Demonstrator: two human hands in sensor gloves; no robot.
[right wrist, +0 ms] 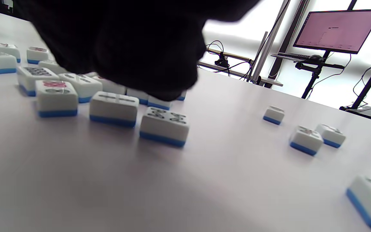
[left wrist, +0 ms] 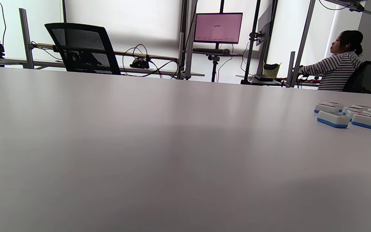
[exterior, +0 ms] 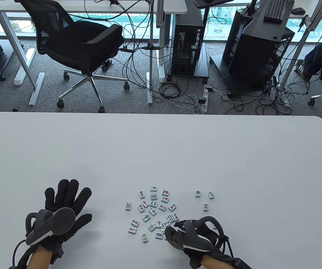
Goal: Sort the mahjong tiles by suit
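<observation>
**Tiles clustered near the front edge**

Table view: white mahjong tiles [exterior: 153, 210] with blue backs, faces up, red and green marks, scattered in a loose pile on the table [exterior: 161, 151] near its front edge. Three dot tiles [exterior: 205, 198] set apart to the right. Broad bare tabletop beyond and to both sides. Left hand [exterior: 63, 208] flat, fingers spread, holding nothing, well left of the pile. Right hand [exterior: 190, 234] at the pile's near right corner, fingers hidden; grip cannot be told.

Left wrist view: low across the table, tiles at far right.

Right wrist view: dark glove [right wrist: 124, 42] over the tiles; contact unclear.
</observation>
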